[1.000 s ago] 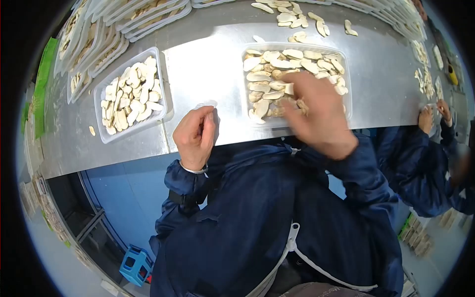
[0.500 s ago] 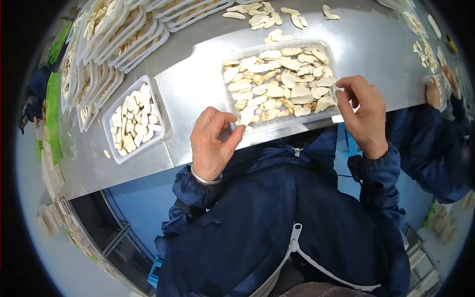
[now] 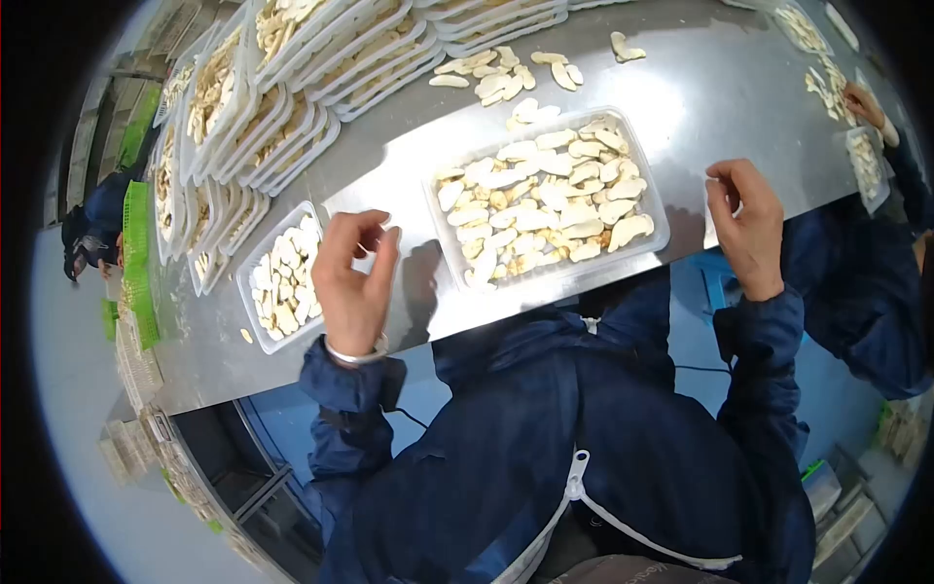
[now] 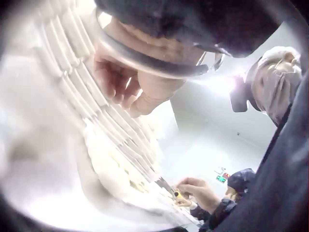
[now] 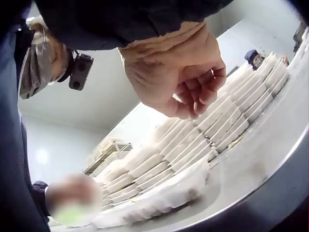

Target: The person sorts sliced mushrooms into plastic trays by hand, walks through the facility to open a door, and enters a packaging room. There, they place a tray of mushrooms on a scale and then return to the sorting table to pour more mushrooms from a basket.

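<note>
A clear plastic tray [image 3: 449,255] lies on the steel table in front of me, filled with rows of pale mushroom slices [image 3: 545,200]. My left hand [image 3: 355,282] hovers to its left with thumb and fingers loosely bent and nothing between them. It partly covers a smaller tray [image 3: 255,313] heaped with small slices [image 3: 284,277]. To the right of the large tray, apart from its edge, my right hand [image 3: 747,229] hangs with relaxed fingers and holds nothing. The right wrist view shows the same right hand [image 5: 178,79] with loosely curled fingers.
Stacked trays of slices [image 3: 292,127] rise at the back left beside a green crate [image 3: 139,263]. Loose slices [image 3: 501,73] lie on the steel table [image 3: 681,97] behind the large tray. Another person's hand [image 3: 869,109] works at the far right.
My right hand has gone from above the large tray to its right. My left hand came to the tray's near left corner, then moved away left. The head view has shifted.
</note>
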### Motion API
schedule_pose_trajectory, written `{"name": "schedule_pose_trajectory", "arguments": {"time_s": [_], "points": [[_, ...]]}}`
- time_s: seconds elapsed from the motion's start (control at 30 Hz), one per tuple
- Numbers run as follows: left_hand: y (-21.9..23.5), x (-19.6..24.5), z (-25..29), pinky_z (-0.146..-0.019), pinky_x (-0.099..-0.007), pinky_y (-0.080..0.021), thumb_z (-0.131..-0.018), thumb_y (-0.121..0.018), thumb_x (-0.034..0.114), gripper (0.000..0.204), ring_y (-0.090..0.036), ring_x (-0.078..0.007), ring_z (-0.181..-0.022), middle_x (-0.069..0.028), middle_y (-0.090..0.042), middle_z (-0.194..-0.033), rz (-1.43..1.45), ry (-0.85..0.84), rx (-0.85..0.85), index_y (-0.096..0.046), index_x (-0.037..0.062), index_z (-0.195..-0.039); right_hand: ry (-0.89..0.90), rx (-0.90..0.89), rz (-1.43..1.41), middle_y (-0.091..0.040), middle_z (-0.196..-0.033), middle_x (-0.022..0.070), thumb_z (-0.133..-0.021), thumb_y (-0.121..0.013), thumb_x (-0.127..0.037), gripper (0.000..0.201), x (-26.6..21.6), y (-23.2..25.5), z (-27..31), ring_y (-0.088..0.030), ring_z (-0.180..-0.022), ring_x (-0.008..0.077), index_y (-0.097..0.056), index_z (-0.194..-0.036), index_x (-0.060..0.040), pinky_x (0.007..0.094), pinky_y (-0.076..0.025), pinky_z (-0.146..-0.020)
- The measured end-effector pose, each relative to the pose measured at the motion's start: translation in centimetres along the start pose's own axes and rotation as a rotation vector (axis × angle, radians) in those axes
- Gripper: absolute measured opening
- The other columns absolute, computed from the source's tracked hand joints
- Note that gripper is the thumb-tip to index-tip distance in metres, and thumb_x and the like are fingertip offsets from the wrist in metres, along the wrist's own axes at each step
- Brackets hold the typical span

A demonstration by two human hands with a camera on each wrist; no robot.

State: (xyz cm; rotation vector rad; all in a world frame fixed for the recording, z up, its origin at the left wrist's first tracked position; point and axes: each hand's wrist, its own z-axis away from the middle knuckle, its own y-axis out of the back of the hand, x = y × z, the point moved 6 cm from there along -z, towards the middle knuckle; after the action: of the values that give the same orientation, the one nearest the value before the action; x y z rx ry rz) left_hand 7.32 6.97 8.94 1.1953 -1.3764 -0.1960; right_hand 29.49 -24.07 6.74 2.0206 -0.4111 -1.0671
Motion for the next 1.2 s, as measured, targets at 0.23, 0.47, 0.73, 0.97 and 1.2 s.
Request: {"name": "schedule_pose_trajectory", "arguments": {"time_s": [0.23,0.47,0.73,0.97,1.2], "points": [[-1.1,-1.4,-6.7,-0.080,-0.0333,-0.049,-0.086,-0.058,0.002,0.032,-0.061,-0.0255,-0.098,-0.0141,-0.062,-0.109,-0.155,-0.106,-0.244,-0.059,0.0019,-0.118,-0.070,-0.075,-0.114,-0.060,-0.084,0.0122,-0.081,-0.059,-0.005,0.018,2.1,-0.6,1.0,-0.057,-0.067,0.0255,-0.062,-0.098,-0.0008,0.0328,-0.046,-0.063],[-7.2,-0.5,-12.8,-0.098,-0.0426,-0.040,-0.082,-0.053,-0.003,0.048,-0.048,-0.0403,-0.115,-0.0209,-0.051,-0.127,-0.175,-0.377,-0.447,-0.046,0.0004,-0.130,0.291,-0.271,0.066,-0.052,-0.128,0.0192,-0.080,-0.054,-0.001,0.047,1.3,-1.1,-6.6,-0.049,-0.119,0.0359,-0.051,-0.127,-0.0024,0.0403,-0.042,-0.099],[-11.0,-1.5,-14.5,-0.104,-0.0428,-0.038,-0.081,-0.052,-0.002,0.050,-0.044,-0.0411,-0.123,-0.0222,-0.045,-0.136,-0.201,-0.383,-0.433,-0.045,-0.0022,-0.130,0.336,-0.536,0.089,-0.046,-0.136,0.0194,-0.078,-0.048,0.004,0.056,3.1,-9.4,-16.0,-0.046,-0.123,0.0371,-0.048,-0.132,-0.0043,0.0397,-0.038,-0.104],[-11.3,-1.4,-14.8,-0.097,-0.0432,-0.042,-0.080,-0.052,-0.003,0.044,-0.048,-0.0400,-0.116,-0.0190,-0.049,-0.132,-0.201,-0.474,-0.425,-0.051,0.0005,-0.124,0.456,-0.610,0.052,-0.054,-0.126,0.0169,-0.079,-0.047,0.003,0.043,0.4,-12.6,-16.7,-0.050,-0.116,0.0340,-0.057,-0.121,-0.0014,0.0392,-0.042,-0.098],[-10.1,-0.1,-14.7,-0.095,-0.0424,-0.043,-0.079,-0.053,-0.005,0.044,-0.048,-0.0367,-0.115,-0.0162,-0.054,-0.126,-0.051,-0.467,-0.438,-0.052,0.0013,-0.123,0.484,-0.700,-0.139,-0.055,-0.128,0.0122,-0.083,-0.050,0.001,0.036,-3.6,-12.8,-17.3,-0.052,-0.115,0.0327,-0.059,-0.118,-0.0016,0.0386,-0.044,-0.095]]}}
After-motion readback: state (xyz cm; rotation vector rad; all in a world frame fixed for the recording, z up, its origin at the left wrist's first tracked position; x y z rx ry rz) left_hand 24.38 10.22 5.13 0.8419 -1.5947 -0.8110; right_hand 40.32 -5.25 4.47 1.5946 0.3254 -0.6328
